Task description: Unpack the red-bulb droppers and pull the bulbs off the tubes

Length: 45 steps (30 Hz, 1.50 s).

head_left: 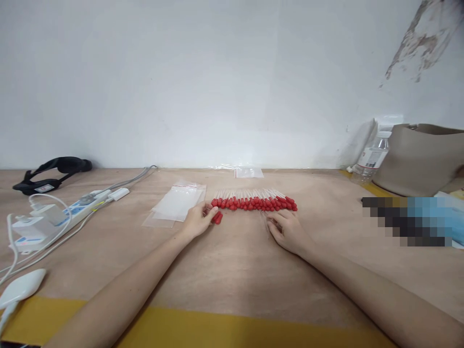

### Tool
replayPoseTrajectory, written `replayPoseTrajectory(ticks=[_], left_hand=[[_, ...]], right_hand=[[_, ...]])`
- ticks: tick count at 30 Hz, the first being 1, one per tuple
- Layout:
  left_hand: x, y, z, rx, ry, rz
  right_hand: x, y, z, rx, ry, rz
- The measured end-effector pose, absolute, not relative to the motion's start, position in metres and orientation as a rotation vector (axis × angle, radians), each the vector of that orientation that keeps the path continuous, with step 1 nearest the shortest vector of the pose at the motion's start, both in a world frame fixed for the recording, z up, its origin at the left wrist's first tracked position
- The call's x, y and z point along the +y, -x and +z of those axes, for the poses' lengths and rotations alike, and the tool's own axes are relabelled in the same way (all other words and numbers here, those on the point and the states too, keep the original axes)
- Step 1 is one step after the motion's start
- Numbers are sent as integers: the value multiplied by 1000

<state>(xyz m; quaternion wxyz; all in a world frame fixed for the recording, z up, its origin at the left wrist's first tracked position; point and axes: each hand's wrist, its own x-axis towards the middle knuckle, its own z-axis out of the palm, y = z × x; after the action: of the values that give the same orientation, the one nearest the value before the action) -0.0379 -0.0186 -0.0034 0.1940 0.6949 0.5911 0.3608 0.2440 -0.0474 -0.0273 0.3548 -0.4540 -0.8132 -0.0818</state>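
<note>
A long row of red-tipped sticks (253,204) lies across the middle of the table, with thin pale stems pointing to the wall and red ends facing me. At the left end of the row, my left hand (198,220) is closed, and a couple of red ends (217,218) poke out beside its thumb. My right hand (288,231) rests low in front of the row's right half, its fingers curled together. Thin clear stems (264,220) show at its fingertips; their other ends are hidden by the hand or too fine to follow.
Clear zip bags (177,203) lie left of the row, and another bag (249,172) is by the wall. A power strip (78,210) with chargers and cables takes up the left. A plastic bottle (373,157) and a grey-brown container (416,159) stand back right.
</note>
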Motion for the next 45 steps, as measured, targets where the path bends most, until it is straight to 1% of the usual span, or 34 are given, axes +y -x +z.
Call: replayPoseTrajectory(ticks=[4, 9, 16, 21, 24, 26, 30, 34, 37, 41, 43, 45], left_hand=[[-17, 40, -7, 1606, -1795, 1032], [-19, 39, -5, 1634, -1832, 1035], [-25, 37, 11, 1818, -2159, 1070], [-18, 30, 19, 1737, -2505, 1046], [-8, 18, 21, 1654, -2660, 960], [-2, 8, 23, 1685, -2667, 920], [9, -7, 25, 1858, -2492, 847], [17, -13, 23, 1948, -2309, 792], [19, -12, 20, 1973, -2264, 882], [13, -4, 18, 1997, -2189, 1111], [3, 1, 16, 1900, -2208, 1251], [-10, 6, 13, 1691, -2259, 1315]], right_hand=[[-52, -242, -25, -2165, 1177, -198], [-54, -241, -23, -2203, 1190, -133], [-54, -243, -20, -2156, 1205, -135], [-53, -249, -20, -2127, 1225, -113], [-53, -251, -20, -2111, 1249, 22], [-52, -251, -21, -2092, 1249, 159], [-51, -250, -25, -2025, 1222, 393], [-47, -249, -32, -1968, 1189, 531], [-43, -250, -37, -1937, 1175, 563], [-42, -251, -37, -1922, 1167, 570], [-44, -251, -33, -1915, 1169, 479], [-46, -250, -28, -1910, 1162, 305]])
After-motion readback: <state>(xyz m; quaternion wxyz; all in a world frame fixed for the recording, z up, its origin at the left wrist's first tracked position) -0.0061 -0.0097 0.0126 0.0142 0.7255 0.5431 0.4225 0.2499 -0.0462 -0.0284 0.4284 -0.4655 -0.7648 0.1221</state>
